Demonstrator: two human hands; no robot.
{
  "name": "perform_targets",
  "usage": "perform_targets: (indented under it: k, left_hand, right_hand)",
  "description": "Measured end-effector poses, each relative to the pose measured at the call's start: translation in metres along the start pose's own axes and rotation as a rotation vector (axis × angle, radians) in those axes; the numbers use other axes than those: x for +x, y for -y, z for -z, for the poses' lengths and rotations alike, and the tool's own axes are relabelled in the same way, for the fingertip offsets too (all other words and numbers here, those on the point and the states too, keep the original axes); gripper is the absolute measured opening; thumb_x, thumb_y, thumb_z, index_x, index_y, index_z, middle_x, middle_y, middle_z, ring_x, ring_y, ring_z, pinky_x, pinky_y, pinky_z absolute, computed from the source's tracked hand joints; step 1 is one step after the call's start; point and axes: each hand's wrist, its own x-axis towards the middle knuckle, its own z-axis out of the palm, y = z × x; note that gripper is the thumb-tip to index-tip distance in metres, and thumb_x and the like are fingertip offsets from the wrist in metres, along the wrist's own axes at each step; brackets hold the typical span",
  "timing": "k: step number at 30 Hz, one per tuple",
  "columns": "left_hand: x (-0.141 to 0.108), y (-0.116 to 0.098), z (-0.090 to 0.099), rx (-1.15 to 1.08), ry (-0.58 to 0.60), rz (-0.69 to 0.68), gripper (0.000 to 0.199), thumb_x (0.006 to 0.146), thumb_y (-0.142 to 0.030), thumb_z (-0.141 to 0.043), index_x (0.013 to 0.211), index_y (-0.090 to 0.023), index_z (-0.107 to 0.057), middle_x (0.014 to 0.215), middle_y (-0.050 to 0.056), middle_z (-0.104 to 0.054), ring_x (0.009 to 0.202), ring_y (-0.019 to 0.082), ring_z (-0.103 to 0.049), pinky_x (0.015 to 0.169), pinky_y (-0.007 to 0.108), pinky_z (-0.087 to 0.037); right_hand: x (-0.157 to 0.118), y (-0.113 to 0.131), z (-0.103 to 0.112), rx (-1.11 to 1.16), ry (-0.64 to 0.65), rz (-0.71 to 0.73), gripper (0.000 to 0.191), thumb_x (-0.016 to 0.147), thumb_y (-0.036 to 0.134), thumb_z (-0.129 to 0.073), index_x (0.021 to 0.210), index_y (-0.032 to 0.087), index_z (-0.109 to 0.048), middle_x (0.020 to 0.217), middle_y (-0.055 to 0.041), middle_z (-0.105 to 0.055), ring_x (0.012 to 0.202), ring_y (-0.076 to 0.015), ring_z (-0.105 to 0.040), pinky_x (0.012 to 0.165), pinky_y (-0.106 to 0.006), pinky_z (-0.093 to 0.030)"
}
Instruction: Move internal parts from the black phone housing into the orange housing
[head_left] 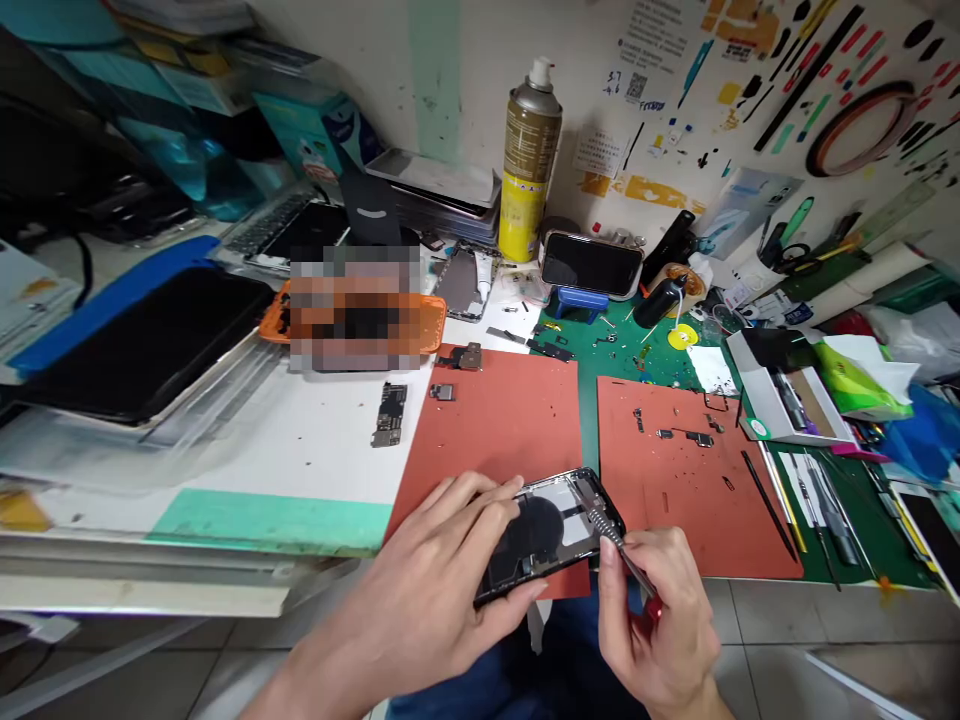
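Note:
My left hand (450, 560) wraps around the left side of an opened phone housing (547, 525), fingers on top and thumb along the near edge. The housing is tilted, with its inside facing up; a black round patch and bare silvery areas show in it. In my right hand (664, 615) is a pair of metal tweezers (602, 522) with a ridged grip and a bit of red at the rear. The tweezers' front end reaches into the housing's right part; whether the tips pinch anything is too small to tell.
Orange-red mats (502, 410) carry small phone parts. A logic board (389, 414) lies on the white surface at left. A large dark screen (157, 345) rests farther left. Behind stand a yellow spray can (523, 170) and a propped phone (591, 264). Slim tools (829, 510) lie at right.

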Motion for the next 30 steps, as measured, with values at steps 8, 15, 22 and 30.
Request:
perform_targets:
  k: [8, 15, 22, 30]
  left_hand:
    - [-0.002, -0.001, -0.003, 0.040, -0.009, -0.006, 0.036, 0.108, -0.043, -0.064, 0.134, -0.017, -0.059, 0.133, 0.016, -0.076, 0.117, 0.033, -0.070, 0.094, 0.050, -0.064]
    - [-0.014, -0.002, -0.008, 0.214, 0.001, -0.090, 0.041, 0.111, -0.047, -0.062, 0.133, -0.012, -0.062, 0.153, 0.020, -0.069, 0.132, 0.040, -0.066, 0.101, 0.055, -0.061]
    - [0.015, -0.004, 0.001, 0.084, -0.060, -0.047, 0.028, 0.116, -0.025, -0.052, 0.141, -0.015, -0.059, 0.126, 0.012, -0.078, 0.113, 0.028, -0.071, 0.095, 0.046, -0.061]
    - [0.045, 0.005, -0.007, -0.032, 0.042, -0.095, 0.017, 0.115, -0.014, -0.049, 0.109, -0.018, -0.064, 0.095, 0.003, -0.072, 0.085, 0.020, -0.063, 0.077, 0.036, -0.055]
  right_hand:
    - [-0.005, -0.002, 0.004, 0.058, -0.047, -0.044, 0.041, 0.089, -0.006, -0.074, 0.119, 0.019, -0.063, 0.087, -0.0021, -0.070, 0.073, -0.0162, -0.064, 0.063, -0.033, -0.058]
    - [-0.007, 0.003, 0.002, 0.225, -0.186, -0.513, 0.018, 0.097, 0.017, -0.078, 0.109, 0.022, -0.066, 0.091, -0.0022, -0.070, 0.075, -0.0167, -0.072, 0.063, -0.027, -0.060]
    - [0.001, 0.001, 0.004, 0.469, -0.199, -0.896, 0.026, 0.093, 0.040, -0.086, 0.099, 0.022, -0.068, 0.080, 0.0017, -0.070, 0.065, -0.0125, -0.068, 0.061, -0.021, -0.056]
    - [-0.008, -0.011, 0.001, 0.636, -0.165, -0.957, 0.030, 0.091, 0.041, -0.089, 0.101, 0.022, -0.069, 0.084, 0.0011, -0.068, 0.068, -0.0128, -0.067, 0.064, -0.022, -0.056]
